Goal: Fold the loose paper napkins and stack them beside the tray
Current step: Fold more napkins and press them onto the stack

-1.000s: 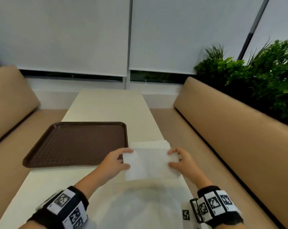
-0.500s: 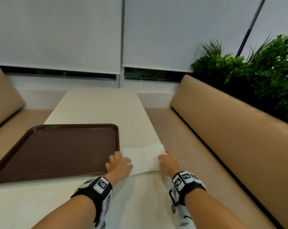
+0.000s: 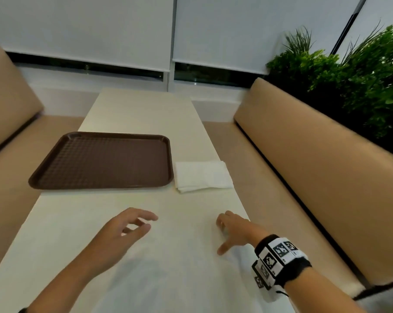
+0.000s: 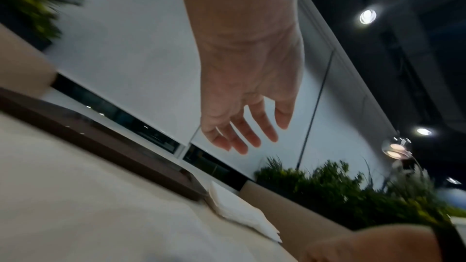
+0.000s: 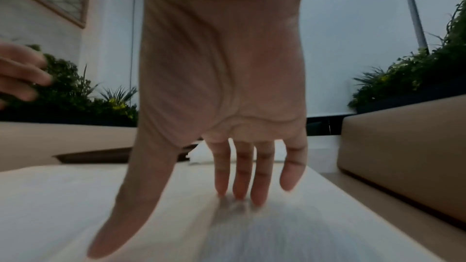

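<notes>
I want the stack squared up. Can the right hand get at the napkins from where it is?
Probably yes. The right hand is open on the table, the napkins lie straight ahead beside the tray, nothing between.

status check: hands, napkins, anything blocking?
Left hand open, above the table, holding nothing. Right hand open, fingertips on a loose napkin at the near edge. Folded napkin stack beside the tray. Nothing blocking.

A long cream table point(image 3: 141, 114) carries a brown tray point(image 3: 100, 161) toward its left edge, with folded napkins point(image 3: 202, 176) just beside it at the right edge.
</notes>
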